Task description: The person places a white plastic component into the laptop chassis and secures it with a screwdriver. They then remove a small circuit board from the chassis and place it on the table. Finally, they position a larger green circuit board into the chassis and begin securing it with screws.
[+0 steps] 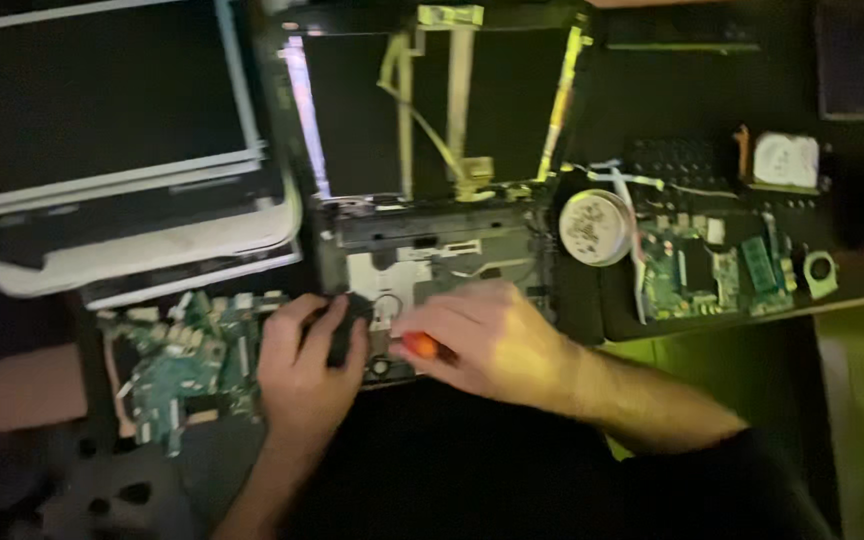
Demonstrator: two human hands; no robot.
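Our left hand [302,365] gripped small black part [347,325] on opened grey laptop base [422,255] at tabletop's near edge; right hand [487,340], fingers clenched round orange-handled screwdriver [419,346], was mid-unscrewing, we judged; next needed steady tip seating.

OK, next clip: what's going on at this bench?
A person is working on an opened laptop base whose screen frame stands stripped behind it. The right hand holds a tool with an orange handle against the base, while the left hand grips a dark part on it. A green circuit board lies to the left; another board and a round white disc sit to the right.
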